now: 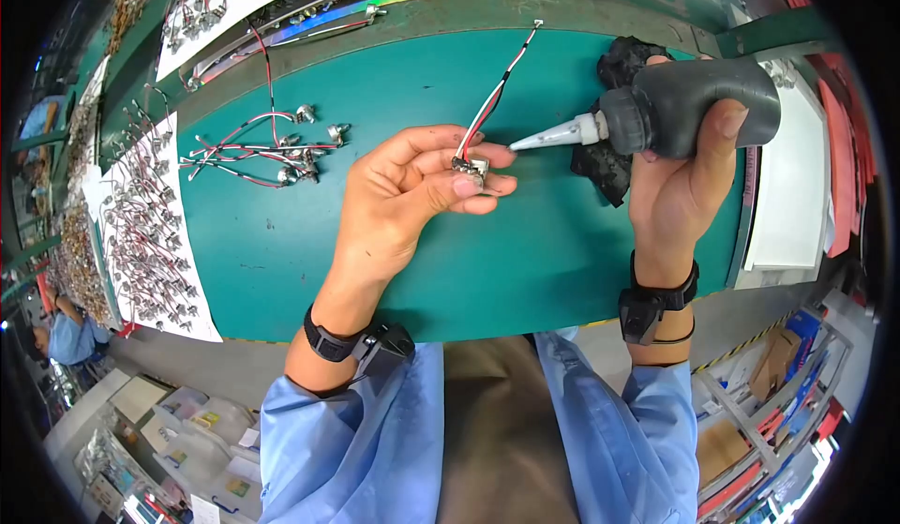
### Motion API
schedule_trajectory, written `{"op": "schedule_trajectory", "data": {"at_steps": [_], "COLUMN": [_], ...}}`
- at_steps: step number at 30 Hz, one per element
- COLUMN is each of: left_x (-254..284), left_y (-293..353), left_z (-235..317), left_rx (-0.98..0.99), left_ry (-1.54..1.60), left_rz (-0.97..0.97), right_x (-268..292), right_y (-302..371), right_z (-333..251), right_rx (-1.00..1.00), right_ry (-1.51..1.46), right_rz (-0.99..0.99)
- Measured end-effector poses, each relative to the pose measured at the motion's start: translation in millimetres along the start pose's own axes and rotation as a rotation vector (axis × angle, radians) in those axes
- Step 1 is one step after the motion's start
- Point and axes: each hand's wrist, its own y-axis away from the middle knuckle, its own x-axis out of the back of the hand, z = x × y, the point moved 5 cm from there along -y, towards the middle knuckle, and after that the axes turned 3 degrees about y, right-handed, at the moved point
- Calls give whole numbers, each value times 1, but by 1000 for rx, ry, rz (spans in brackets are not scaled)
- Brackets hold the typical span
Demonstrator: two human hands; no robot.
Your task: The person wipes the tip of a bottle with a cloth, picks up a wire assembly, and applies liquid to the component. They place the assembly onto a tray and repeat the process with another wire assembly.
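Wired metal component (pixel 479 169) sits pinched in the left hand (pixel 392 191), above the green mat (pixel 525 266). Judged light, with flexible, fragile leads (pixel 491 104): hold by the metal body. The right hand (pixel 677 187) grips a black squeeze bottle (pixel 705 102), its nozzle (pixel 561 134) near the component.

The bare left hand (pixel 389 187) is bent into a pinch, its thumb below and its fingers (pixel 480 205) reaching rightward, slightly apart. The bare right hand (pixel 680 182) curls into a firm grip, thumb slanting upward, the other fingers mostly hidden. The left forearm (pixel 356 285) leans inward; the right stands nearly upright. Light-blue cloth sleeves (pixel 328 430) end below black wrist straps (pixel 328 338).
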Motion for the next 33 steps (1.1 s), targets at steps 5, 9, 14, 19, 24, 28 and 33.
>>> {"op": "schedule_trajectory", "data": {"at_steps": [5,9,14,19,24,28,33], "left_x": [1,1,1,1,-1,-1,-2], "left_y": [-1,-1,1,1,0,-2,-2], "left_z": [-1,-2,-2,-2,0,1,1], "left_rx": [9,9,9,13,8,8,10], "left_ry": [-6,2,9,18,33,17,-7], "left_rz": [3,2,-5,-5,-13,-8,3], "right_x": [-12,-13,-15,-14,-11,2,33], "right_y": [8,9,12,12,6,-7,-23], "right_z": [0,2,4,4,-2,-8,0], "right_rx": [82,58,50,50,63,58,-109], "right_ry": [90,95,108,115,139,76,-104], "right_rz": [-104,-139,-136,-135,-182,-87,149]}}
